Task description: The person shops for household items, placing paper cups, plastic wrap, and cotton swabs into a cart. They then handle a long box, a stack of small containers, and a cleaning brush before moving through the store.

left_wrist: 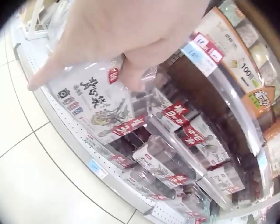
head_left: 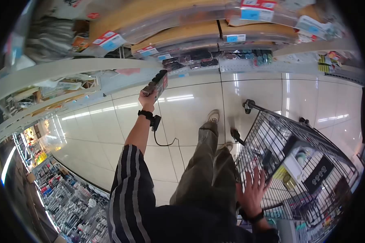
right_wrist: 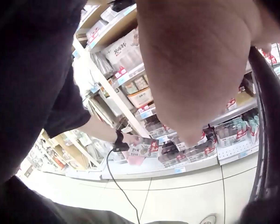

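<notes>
My left hand (head_left: pixel 148 97) grips a clear plastic package of dark rolls with a printed white and red label (head_left: pixel 161 86), held out by the low shelf. In the left wrist view the fingers and thumb of that hand (left_wrist: pixel 116 37) pinch the top of the package (left_wrist: pixel 93 98), above rows of similar packs (left_wrist: pixel 163 158). My right hand (head_left: pixel 252 192) is spread with straight fingers beside the shopping cart (head_left: pixel 267 121); whether it touches the cart cannot be told. In the right wrist view the right hand (right_wrist: pixel 200 65) looms large, and the held package (right_wrist: pixel 144 147) shows beyond it.
Shelves with price tags (head_left: pixel 236 38) run across the front and left. The cart holds a white and yellow box (head_left: pixel 290 168) and a black item (head_left: pixel 318 174). A cable (head_left: pixel 166 145) hangs from the left wrist. My feet stand on the tiled floor (head_left: pixel 190 117).
</notes>
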Available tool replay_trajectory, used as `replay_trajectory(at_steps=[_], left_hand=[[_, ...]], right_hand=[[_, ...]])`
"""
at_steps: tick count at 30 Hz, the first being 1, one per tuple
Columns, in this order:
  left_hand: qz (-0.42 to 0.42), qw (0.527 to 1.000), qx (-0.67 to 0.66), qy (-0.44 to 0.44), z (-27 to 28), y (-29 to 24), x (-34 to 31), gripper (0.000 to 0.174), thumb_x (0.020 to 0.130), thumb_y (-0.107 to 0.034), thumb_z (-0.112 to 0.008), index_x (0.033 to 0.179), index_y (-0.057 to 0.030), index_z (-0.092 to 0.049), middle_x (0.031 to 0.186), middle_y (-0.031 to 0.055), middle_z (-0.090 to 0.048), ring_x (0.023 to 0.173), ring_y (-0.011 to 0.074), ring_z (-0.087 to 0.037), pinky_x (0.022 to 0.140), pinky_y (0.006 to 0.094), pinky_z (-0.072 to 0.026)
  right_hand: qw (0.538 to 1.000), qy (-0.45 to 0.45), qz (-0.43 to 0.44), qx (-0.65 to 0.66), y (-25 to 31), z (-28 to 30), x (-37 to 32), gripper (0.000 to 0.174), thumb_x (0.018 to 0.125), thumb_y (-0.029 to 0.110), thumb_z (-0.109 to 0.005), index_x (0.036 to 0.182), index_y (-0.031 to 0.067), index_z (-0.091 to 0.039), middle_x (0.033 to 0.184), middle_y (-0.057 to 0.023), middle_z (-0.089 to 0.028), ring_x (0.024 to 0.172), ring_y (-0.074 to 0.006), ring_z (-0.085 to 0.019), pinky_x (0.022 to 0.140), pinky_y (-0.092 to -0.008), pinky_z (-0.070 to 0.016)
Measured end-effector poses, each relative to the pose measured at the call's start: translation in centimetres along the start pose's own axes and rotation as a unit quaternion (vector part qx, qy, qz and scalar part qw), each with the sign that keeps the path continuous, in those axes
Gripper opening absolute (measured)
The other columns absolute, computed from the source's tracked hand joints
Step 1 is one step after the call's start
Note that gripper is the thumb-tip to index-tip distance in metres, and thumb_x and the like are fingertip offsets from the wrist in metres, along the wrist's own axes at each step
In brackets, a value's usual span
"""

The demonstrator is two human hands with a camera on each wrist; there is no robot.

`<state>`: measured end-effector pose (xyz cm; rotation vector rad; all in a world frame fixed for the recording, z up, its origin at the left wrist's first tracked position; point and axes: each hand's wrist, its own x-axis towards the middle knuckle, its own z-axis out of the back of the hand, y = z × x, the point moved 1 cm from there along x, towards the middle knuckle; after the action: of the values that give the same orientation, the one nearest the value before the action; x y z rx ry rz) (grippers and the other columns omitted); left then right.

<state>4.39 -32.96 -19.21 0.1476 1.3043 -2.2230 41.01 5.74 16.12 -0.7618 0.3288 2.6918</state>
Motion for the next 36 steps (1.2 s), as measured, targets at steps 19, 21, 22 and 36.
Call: replay_trajectory(at_steps=[19, 21, 22, 36], left_hand=[[0.134, 0.967, -0.215, 0.014, -14.2, 9.3, 16.5, 0.028, 0.075, 0.010, -0.064, 0.090, -0.0109, -0.053, 0.077, 0.0004, -0.056, 0.058, 0.0124, -0.052, 0.046, 0.0251, -0.0388], [0.168, 0.962, -0.213, 0.006, -14.3, 8.6, 15.7, 0.026, 0.074, 0.009, -0.063, 0.089, -0.0101, -0.055, 0.082, 0.0008, -0.059, 0.062, 0.0127, -0.055, 0.049, 0.0240, -0.0413], [0.166, 0.960, -0.227, 0.003, -14.4, 8.0, 15.0, 0.026, 0.075, 0.009, -0.063, 0.090, -0.0101, -0.055, 0.083, 0.0010, -0.060, 0.064, 0.0128, -0.056, 0.051, 0.0236, -0.0423], [0.254, 0.931, -0.260, 0.040, -18.0, 6.3, 14.5, 0.027, 0.082, 0.002, -0.063, 0.108, 0.0000, -0.054, 0.103, 0.0130, -0.059, 0.087, 0.0247, -0.062, 0.070, 0.0323, -0.0561]], right_hand=[[0.991, -0.040, -0.058, -0.116, 1.2, -0.7, 3.5, 0.019, 0.088, 0.027, -0.064, 0.097, 0.0103, -0.069, 0.104, -0.0094, -0.069, 0.098, -0.0231, -0.065, 0.095, -0.0427, -0.0457], [0.991, -0.029, -0.064, -0.111, 1.5, -0.4, 3.6, 0.018, 0.088, 0.027, -0.064, 0.095, 0.0105, -0.068, 0.103, -0.0093, -0.069, 0.097, -0.0235, -0.065, 0.094, -0.0428, -0.0460], [0.991, -0.024, -0.067, -0.111, 1.7, -0.2, 3.8, 0.018, 0.088, 0.027, -0.064, 0.094, 0.0107, -0.068, 0.103, -0.0092, -0.069, 0.097, -0.0236, -0.065, 0.094, -0.0427, -0.0461], [0.994, -0.013, -0.074, -0.083, 1.1, -0.3, 2.5, 0.020, 0.083, 0.028, -0.069, 0.096, 0.0127, -0.068, 0.108, -0.0070, -0.067, 0.106, -0.0297, -0.055, 0.093, -0.0438, -0.0429]])
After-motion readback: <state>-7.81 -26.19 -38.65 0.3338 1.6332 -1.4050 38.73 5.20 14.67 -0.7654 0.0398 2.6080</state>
